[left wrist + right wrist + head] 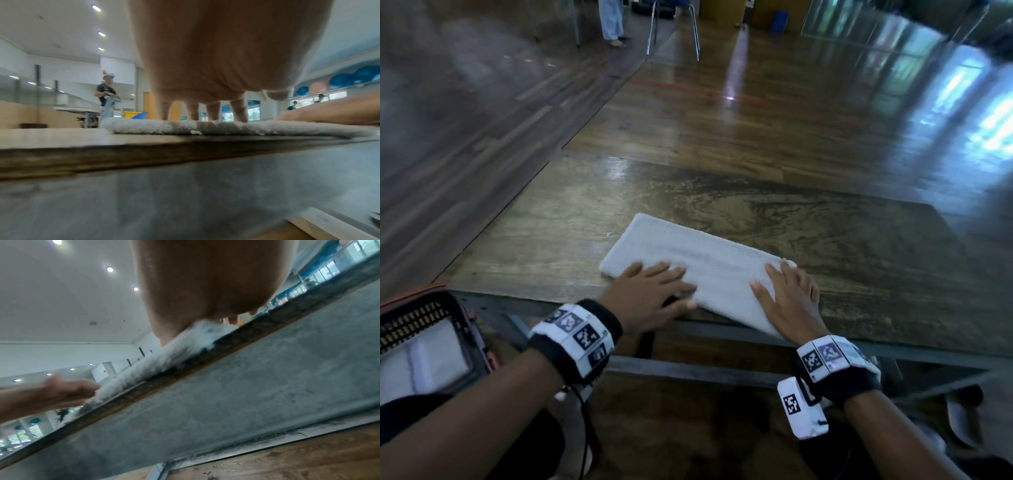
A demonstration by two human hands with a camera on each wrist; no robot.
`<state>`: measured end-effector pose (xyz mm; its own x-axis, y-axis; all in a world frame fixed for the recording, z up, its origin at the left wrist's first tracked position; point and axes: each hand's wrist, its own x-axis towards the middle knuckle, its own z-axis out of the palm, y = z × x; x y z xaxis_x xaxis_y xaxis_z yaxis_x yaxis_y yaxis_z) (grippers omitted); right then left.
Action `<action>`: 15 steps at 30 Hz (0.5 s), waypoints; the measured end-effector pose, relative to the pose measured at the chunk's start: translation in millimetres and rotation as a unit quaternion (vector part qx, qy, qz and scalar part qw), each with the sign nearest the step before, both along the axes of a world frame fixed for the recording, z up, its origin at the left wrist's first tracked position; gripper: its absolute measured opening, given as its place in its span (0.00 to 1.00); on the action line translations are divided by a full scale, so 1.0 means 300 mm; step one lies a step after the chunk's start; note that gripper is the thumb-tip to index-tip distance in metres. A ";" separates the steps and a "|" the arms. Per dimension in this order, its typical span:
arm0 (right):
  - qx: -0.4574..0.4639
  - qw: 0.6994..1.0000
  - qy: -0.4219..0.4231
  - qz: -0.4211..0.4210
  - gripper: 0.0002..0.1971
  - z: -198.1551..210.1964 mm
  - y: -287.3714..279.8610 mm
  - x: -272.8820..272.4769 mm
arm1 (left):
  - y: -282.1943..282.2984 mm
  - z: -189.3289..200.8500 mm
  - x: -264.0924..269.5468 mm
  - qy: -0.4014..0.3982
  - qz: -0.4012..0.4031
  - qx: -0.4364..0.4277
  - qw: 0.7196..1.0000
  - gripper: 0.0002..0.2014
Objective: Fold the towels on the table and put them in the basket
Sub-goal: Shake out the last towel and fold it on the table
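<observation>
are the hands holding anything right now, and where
Nothing is gripped. The left hand and right hand press flat on the folded towel, toward its two ends.

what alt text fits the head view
Both hands, left hand and right hand, press flat on a folded white towel at the near edge of a wooden table. A basket holding another towel sits lower left.

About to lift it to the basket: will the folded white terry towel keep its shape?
Probably not: the folded white terry towel looks soft and layered, so likely floppy. It lies flat under the left hand and right hand, so it won't roll.
</observation>
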<state>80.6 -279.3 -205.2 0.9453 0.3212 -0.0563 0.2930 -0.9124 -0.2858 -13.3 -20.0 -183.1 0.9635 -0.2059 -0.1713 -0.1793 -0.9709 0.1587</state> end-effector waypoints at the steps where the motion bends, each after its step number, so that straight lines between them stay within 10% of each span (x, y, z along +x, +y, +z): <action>1: 0.007 1.000 -0.004 0.006 0.30 0.007 0.008 -0.008 | 0.032 0.005 0.022 -0.004 0.022 0.010 1.000 0.42; 8: 0.067 0.985 -0.054 0.148 0.19 0.027 0.036 -0.040 | 0.150 0.017 0.060 -0.040 0.169 0.117 0.978 0.32; 15: 0.112 0.990 -0.071 0.049 0.16 0.045 0.008 0.023 | -0.068 -0.009 -0.044 -0.131 -0.144 0.000 0.981 0.23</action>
